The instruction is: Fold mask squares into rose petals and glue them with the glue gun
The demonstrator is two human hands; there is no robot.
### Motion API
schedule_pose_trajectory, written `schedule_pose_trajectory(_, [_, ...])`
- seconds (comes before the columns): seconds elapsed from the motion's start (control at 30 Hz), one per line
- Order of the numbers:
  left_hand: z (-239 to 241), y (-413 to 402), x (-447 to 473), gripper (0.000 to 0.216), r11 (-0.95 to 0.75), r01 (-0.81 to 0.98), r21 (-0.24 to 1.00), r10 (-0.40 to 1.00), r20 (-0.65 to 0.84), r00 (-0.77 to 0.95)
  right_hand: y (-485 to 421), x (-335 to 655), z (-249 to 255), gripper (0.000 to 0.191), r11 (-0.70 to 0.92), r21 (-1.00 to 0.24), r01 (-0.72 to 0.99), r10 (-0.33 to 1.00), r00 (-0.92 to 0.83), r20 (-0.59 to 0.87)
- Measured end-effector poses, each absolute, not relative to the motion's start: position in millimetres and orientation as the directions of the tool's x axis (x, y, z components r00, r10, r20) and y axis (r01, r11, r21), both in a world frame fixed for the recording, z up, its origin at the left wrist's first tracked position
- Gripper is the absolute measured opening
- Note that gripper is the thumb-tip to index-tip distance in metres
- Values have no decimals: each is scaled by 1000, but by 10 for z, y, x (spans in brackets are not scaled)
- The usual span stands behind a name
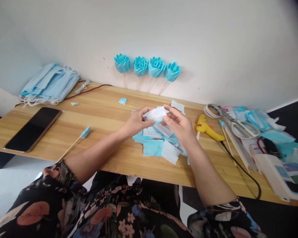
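— Wooden tabletop (109,109) against a white wall, and both hands are working over the middle of it. Left hand (136,123) and right hand (180,125) each pinch one end of a white piece (155,114), fingers clenched on it, thumbs on top.
— Where's it sitting?
— In the air, just above the pile of cut pieces (161,145), blue and white, and clear of it as far as I can tell. To my eye the way to handle it well: pinch out at the two ends, hold it taut and level, and don't let it sag into the pile.
— Anything we can't read?
— Plenty. The fingertips under the piece are hidden, so I can't say whether it's one layer or folded. The clutter on the right blurs past the scissors (243,128) and the yellow glue gun (208,129), and the white box (273,172) runs off towards the corner, half cut off.
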State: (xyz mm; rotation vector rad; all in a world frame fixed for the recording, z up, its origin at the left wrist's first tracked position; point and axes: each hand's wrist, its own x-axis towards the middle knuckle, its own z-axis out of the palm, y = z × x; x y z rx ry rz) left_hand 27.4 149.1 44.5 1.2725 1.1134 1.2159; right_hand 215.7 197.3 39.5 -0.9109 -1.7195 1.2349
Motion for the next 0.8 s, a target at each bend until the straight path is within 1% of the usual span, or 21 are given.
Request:
schedule_pose_trajectory(0.07, [431,1496,279,33,-102,2,995,992,102,69,1987,2156,391,53,230,-971,65,878,-444,178])
schedule_pose_trajectory(0.17, [412,1509,271,45,-128,14,992,990,127,62,1989,2147,386,52,197,-979,57,871,-468,148])
schedule_pose_trajectory(0.27, [415,1524,244,55,-103,-78,992,992,108,58,1974,2135,380,46,171,-984,48,882,-452,131])
schedule_pose_trajectory(0.43, [434,1542,227,58,-103,-241,965,994,108,7,1948,2123,388,43,182,-980,82,903,-410,133])
schedule_pose_trajectory(0.53, [407,1539,261,49,-24,-302,953,995,51,81,1946,2125,399,40,231,-970,71,902,-389,186])
schedule_pose_trajectory(0.63, [342,1529,306,29,61,-249,967,987,-22,157,1946,2124,389,37,280,-956,84,894,-386,228])
schedule_pose_trajectory(0.7, [297,1525,326,27,92,-213,973,988,-64,137,1943,2118,373,38,299,-948,108,887,-397,235])
schedule_pose_trajectory(0.8, [269,1533,328,27,102,-282,954,992,-79,94,1941,2122,352,42,333,-930,155,877,-413,246])
